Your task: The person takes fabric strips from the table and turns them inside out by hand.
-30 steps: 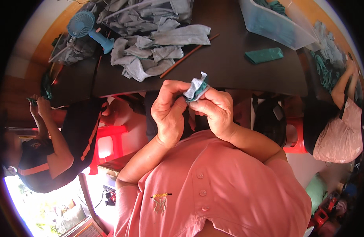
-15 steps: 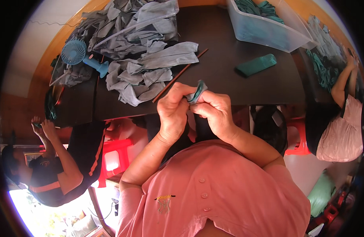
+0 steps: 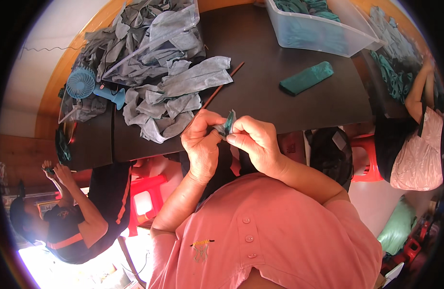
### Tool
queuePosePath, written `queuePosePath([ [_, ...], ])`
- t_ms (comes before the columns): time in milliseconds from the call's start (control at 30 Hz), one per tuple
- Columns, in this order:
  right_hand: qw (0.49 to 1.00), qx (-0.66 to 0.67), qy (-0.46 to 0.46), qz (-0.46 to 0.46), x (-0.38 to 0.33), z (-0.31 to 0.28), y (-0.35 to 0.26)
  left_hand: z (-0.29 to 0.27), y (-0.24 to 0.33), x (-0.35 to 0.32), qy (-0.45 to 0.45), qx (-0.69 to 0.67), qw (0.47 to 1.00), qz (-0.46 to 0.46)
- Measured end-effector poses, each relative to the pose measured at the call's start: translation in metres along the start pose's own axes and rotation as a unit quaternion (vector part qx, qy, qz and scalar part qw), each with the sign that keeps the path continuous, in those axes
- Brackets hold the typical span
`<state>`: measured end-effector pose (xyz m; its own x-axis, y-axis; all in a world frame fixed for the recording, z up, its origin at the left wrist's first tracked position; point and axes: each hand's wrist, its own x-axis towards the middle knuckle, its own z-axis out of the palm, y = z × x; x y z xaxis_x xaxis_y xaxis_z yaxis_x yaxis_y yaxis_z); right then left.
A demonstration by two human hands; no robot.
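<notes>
Person in a pink buttoned shirt (image 3: 260, 241) is sitting at a dark table (image 3: 280, 62), both hands raised just over its near edge. Left hand (image 3: 202, 144) and right hand (image 3: 253, 142) are pinching one small teal cloth piece (image 3: 228, 124) between them, fingers closed tight on it from either side; the piece is poking up between the two thumbs, hands touching each other. Just beyond the left hand, a heap of grey fabric pieces (image 3: 154, 72) is lying on the table, with a thin brown stick (image 3: 222, 86) slanting out from under it. A small blue handheld fan (image 3: 87, 85) is resting at the heap's left edge. A folded teal bundle (image 3: 306, 78) is lying alone, well apart to the right. A clear plastic bin (image 3: 318, 29) holding teal pieces is sitting at the far side. Another person in dark clothes with orange trim (image 3: 72, 216) is sitting at lower left; someone in pale pink (image 3: 419, 144) is working at the right edge.
</notes>
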<state>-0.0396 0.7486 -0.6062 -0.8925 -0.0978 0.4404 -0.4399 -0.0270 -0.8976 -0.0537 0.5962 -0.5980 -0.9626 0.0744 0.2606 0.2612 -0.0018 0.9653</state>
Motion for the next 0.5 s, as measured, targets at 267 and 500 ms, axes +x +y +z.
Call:
queuePosePath([
  [267, 0.977, -0.126, 0.027, -0.168, 0.0, -0.004, 0.012, 0.013, 0.007, 0.007, -0.053, 0.1, 0.992, 0.061],
  [500, 0.998, 0.009, 0.058, -0.002, 0.001, -0.011, 0.004, 0.012, -0.005, 0.007, -0.009, -0.027, 0.999, 0.022],
])
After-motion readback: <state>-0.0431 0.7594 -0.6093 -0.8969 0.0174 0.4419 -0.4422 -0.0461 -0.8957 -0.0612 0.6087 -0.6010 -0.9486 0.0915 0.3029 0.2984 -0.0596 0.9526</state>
